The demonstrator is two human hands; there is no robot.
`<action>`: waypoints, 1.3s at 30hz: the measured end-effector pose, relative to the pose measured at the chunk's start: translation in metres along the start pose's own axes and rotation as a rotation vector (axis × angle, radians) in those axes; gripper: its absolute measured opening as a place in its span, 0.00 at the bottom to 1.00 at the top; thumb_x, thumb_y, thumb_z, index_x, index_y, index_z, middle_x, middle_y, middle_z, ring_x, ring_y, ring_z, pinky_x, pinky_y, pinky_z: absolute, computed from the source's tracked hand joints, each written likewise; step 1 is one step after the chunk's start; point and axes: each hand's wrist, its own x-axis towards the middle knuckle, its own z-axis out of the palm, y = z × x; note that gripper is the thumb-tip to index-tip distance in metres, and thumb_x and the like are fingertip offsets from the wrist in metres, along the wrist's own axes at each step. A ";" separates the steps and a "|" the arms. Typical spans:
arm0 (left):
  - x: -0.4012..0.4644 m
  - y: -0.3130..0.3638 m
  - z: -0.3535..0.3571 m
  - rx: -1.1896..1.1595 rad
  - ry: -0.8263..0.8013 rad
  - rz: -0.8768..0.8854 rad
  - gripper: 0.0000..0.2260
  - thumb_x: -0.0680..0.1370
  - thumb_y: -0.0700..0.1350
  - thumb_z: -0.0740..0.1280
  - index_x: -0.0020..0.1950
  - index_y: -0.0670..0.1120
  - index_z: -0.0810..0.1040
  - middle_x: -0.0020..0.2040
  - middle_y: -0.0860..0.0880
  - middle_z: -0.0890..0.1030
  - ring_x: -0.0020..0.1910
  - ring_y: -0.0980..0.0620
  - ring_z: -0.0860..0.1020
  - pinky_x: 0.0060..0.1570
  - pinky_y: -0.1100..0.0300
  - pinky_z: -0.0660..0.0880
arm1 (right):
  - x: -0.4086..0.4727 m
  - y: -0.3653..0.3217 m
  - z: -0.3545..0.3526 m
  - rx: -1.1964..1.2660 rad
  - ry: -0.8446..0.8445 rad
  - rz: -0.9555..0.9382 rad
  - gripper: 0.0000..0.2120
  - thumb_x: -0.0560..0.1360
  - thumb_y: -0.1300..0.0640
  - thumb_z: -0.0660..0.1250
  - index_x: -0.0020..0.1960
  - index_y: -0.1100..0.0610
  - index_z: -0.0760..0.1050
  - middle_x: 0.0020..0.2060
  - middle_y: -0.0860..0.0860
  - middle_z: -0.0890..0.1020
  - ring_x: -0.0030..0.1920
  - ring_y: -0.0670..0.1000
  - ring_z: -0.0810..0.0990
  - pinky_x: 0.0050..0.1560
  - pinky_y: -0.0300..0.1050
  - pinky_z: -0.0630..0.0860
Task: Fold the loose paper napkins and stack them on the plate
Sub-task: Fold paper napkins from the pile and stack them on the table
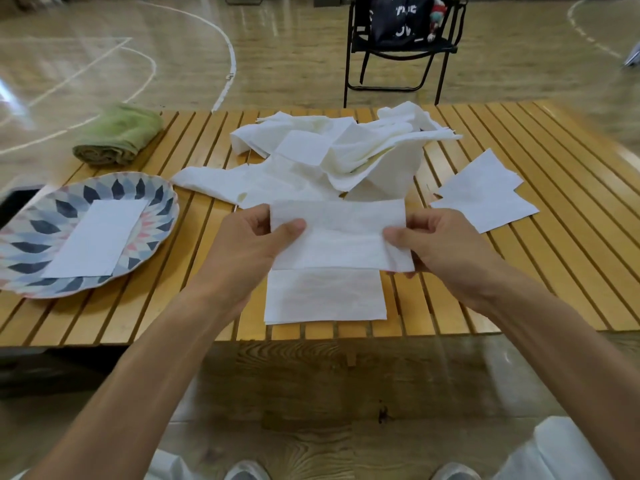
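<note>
Left hand [256, 237]: grip pinches the left edge of the held napkin [337, 233].
Right hand [440, 240]: grip pinches the same napkin's right edge.
Held napkin: partly folded, above the bench [554, 289], over a folded napkin [325, 296] lying flat near the front edge.
Plate [31, 237]: at left, one folded napkin on it [97, 237].
Loose pile [329, 157]: behind the hands.
Two flat napkins [485, 192]: at right.
Green towel [117, 135]: rolled, far left.
</note>
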 end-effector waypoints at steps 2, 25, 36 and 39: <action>0.002 -0.002 -0.007 0.211 0.026 0.042 0.04 0.79 0.44 0.70 0.51 0.52 0.83 0.47 0.56 0.86 0.46 0.59 0.84 0.48 0.59 0.81 | -0.001 0.003 0.002 -0.088 -0.039 0.043 0.05 0.80 0.58 0.69 0.50 0.57 0.84 0.40 0.49 0.87 0.32 0.47 0.81 0.31 0.39 0.75; 0.008 -0.026 -0.012 0.880 -0.076 -0.068 0.09 0.78 0.46 0.70 0.57 0.50 0.76 0.46 0.53 0.80 0.42 0.59 0.78 0.31 0.68 0.69 | 0.009 0.023 0.017 -0.487 -0.111 0.145 0.04 0.79 0.55 0.70 0.49 0.55 0.81 0.32 0.51 0.85 0.30 0.45 0.81 0.40 0.43 0.80; -0.006 -0.028 0.011 1.072 -0.281 0.306 0.11 0.78 0.50 0.70 0.59 0.57 0.78 0.59 0.58 0.74 0.56 0.59 0.73 0.58 0.60 0.72 | 0.002 0.030 0.032 -0.781 -0.218 -0.278 0.11 0.76 0.48 0.72 0.57 0.43 0.76 0.56 0.40 0.73 0.50 0.41 0.76 0.50 0.37 0.73; -0.006 -0.037 0.018 1.209 -0.345 0.297 0.15 0.79 0.51 0.69 0.65 0.57 0.77 0.65 0.57 0.73 0.65 0.55 0.70 0.67 0.53 0.67 | 0.003 0.035 0.035 -0.848 -0.267 -0.247 0.13 0.77 0.48 0.70 0.62 0.45 0.77 0.59 0.42 0.71 0.56 0.43 0.74 0.57 0.41 0.73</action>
